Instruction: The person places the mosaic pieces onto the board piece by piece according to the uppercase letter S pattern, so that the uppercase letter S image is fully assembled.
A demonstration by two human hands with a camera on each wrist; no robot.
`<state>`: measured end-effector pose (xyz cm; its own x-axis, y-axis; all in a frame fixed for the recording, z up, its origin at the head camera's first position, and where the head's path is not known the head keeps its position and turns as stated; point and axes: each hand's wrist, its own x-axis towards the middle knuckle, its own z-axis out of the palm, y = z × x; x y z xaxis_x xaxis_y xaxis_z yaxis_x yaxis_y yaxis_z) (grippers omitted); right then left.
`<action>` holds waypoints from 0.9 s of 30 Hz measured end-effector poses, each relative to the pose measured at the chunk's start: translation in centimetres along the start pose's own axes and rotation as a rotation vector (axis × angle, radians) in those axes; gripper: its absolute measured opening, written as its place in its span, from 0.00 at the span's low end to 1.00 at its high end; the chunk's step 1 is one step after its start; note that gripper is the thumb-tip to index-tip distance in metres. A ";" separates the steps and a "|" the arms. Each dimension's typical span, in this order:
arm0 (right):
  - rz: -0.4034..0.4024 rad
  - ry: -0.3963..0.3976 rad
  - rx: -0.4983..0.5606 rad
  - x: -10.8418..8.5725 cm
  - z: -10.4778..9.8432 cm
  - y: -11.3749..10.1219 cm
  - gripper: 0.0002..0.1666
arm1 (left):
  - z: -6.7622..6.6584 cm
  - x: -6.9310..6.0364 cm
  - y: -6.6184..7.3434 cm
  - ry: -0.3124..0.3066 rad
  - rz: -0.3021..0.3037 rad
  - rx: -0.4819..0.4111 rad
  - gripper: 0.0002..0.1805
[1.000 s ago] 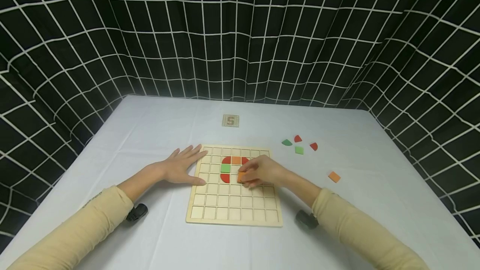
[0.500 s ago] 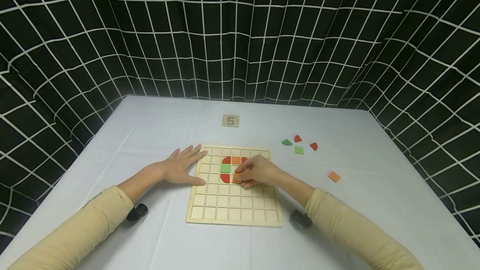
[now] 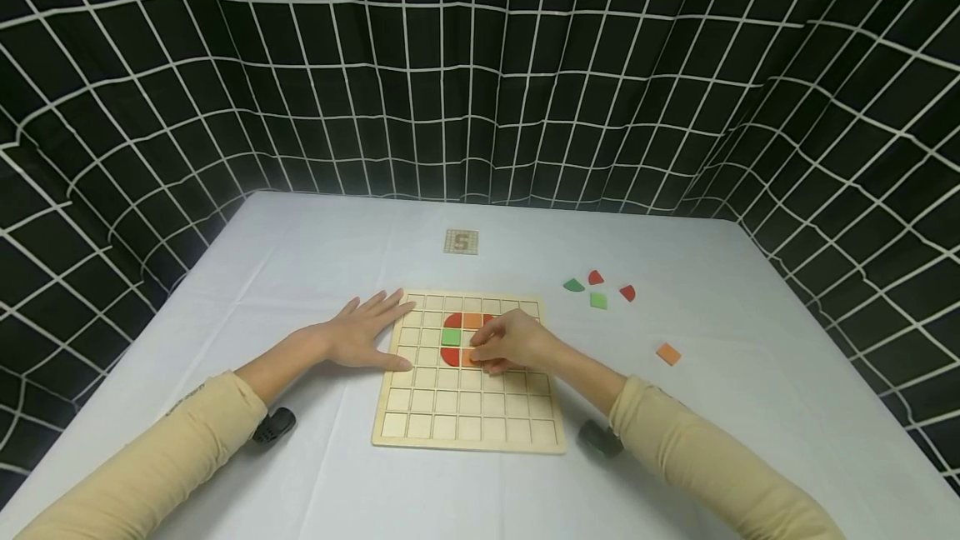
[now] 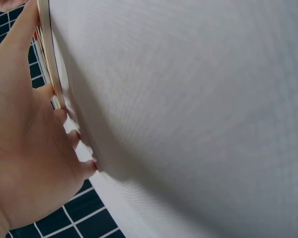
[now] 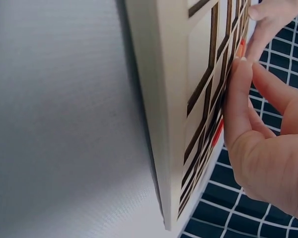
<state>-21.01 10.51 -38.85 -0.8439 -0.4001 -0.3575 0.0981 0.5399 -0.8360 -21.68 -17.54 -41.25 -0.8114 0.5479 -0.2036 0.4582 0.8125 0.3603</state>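
A wooden grid board (image 3: 468, 432) lies flat on the table. My left hand (image 3: 356, 338) rests at its left edge, fingers spread and thumb over the rim. Over the middle of the grid, my right hand (image 3: 517, 340) has its thumb and fingertips on an orange square tile (image 3: 468, 358), partly hidden by them. Left of that tile sits a red quarter-round tile (image 3: 450, 357), with a green square tile (image 3: 451, 337) above it. The upper row holds another red quarter-round (image 3: 453, 320), a second orange square (image 3: 472, 321) and a red piece (image 3: 489, 320) partly covered by my right hand.
A small card marked with a 5-like figure (image 3: 461, 242) lies behind the board. To the right are a dark green piece (image 3: 573, 285), two red quarter-rounds (image 3: 627, 293), a light green square (image 3: 598, 301) and an orange square (image 3: 668, 353). A black gridded curtain (image 3: 480, 90) surrounds the table.
My right hand has moved slightly left with the orange tile, which now lies beside the lower red quarter-round. The left hand has stayed still.
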 end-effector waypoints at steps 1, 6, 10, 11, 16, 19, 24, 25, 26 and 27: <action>-0.004 0.000 0.000 0.0 0.0 0.0 0.09 | 0.0 0.0 0.0 -0.002 -0.002 0.002 0.55; -0.020 -0.005 0.015 0.0 -0.1 0.1 0.09 | -0.1 0.0 0.1 -0.006 -0.009 0.002 0.56; -0.020 -0.011 0.018 0.1 -0.2 0.2 0.08 | -0.1 0.0 0.2 -0.012 -0.016 0.008 0.56; -0.016 -0.012 0.017 0.2 -0.3 0.3 0.08 | -0.1 0.0 0.2 -0.012 -0.016 0.009 0.56; 0.013 -0.018 0.073 0.3 -1.1 1.0 0.09 | -0.2 -0.1 0.3 -0.009 -0.008 0.001 0.56; 0.018 -0.027 0.127 0.2 -1.8 1.4 0.12 | -0.3 -0.1 0.4 -0.004 -0.004 0.000 0.56; -0.003 -0.054 0.222 -0.2 -3.3 2.3 0.17 | -0.2 -0.1 0.3 -0.004 0.001 -0.005 0.56; -0.007 -0.055 0.239 -0.3 -3.7 2.4 0.18 | -0.2 -0.1 0.3 -0.006 0.000 -0.006 0.56; -0.010 -0.055 0.248 -0.4 -4.0 2.5 0.19 | -0.2 -0.1 0.3 -0.006 0.000 -0.010 0.56; -0.010 -0.053 0.263 -0.6 -4.3 2.5 0.19 | -0.2 -0.1 0.3 -0.005 -0.001 -0.012 0.56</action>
<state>-22.55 15.32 -38.97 -0.8176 -0.4462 -0.3639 0.2294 0.3273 -0.9166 -21.58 -17.39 -40.92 -0.8100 0.5480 -0.2088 0.4530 0.8108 0.3708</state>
